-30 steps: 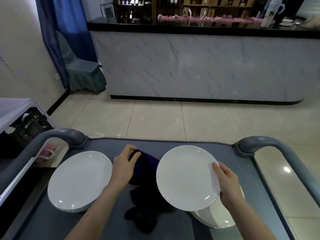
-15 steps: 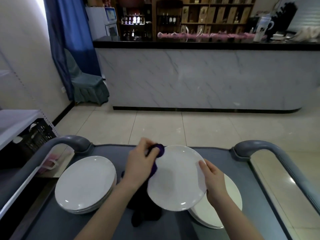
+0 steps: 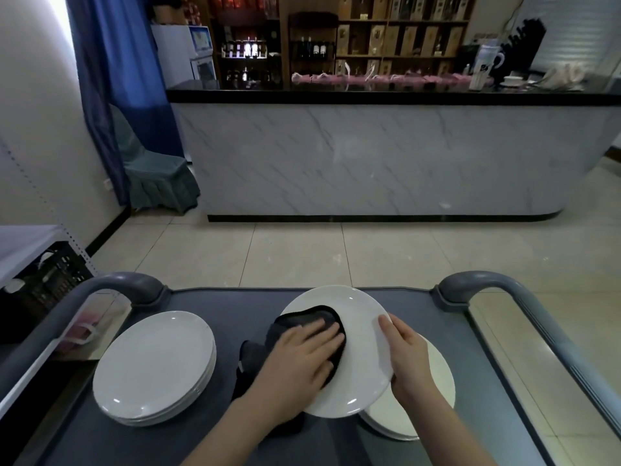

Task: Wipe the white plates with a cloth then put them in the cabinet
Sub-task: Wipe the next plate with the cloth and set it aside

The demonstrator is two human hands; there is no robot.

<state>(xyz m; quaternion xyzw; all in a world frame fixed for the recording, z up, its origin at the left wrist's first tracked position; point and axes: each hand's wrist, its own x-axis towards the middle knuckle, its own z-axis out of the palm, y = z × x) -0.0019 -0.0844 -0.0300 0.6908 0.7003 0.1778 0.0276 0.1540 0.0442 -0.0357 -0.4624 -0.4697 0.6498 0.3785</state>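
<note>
A white plate (image 3: 359,317) is held tilted above the grey cart top (image 3: 215,301). My right hand (image 3: 408,358) grips its right rim. My left hand (image 3: 299,361) lies flat on a dark cloth (image 3: 309,317) and presses it against the plate's face; the rest of the cloth hangs down to the cart. A stack of white plates (image 3: 154,364) sits on the cart's left side. Another stack of plates (image 3: 433,398) lies under the held plate at the right, mostly hidden by it and my right arm.
The cart has grey curved handles at the left (image 3: 111,284) and at the right (image 3: 504,284). Tiled floor (image 3: 336,250) stretches ahead to a marble-fronted counter (image 3: 369,156). A black crate (image 3: 40,287) stands at the left and a covered chair (image 3: 158,176) by the blue curtain.
My left hand has brought the cloth from the plate's upper left edge onto its face and now lies flat on it. The camera has tilted upward.
</note>
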